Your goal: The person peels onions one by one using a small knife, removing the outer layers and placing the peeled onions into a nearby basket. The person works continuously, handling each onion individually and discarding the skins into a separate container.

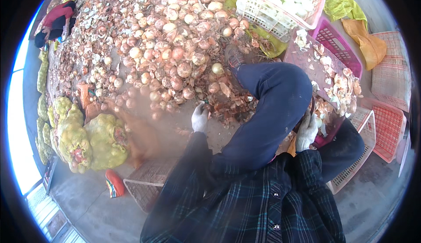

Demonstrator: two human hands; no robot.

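Note:
My left hand [199,118], in a white knit glove, is low over the floor at the near edge of a heap of onions [177,53]. Its fingers curl towards loose brown onion skins [235,108]. A tiny green item shows by the fingertips; whether I hold it is unclear. My right hand [306,134], gloved too, is between my legs, beside an upturned purple crate [296,53] strewn with peelings [343,88]. Close to its fingers are a pale onion [318,121] and a dark, narrow curved object [312,106]. What this hand grips is hidden.
Ahead stands a white crate [263,17] full of peeled onions. Plastic crates [388,127] stack up on the right. Yellow net sacks of onions [105,141] and another crate [144,183] are at left. A crouching person [57,20] is at the far left.

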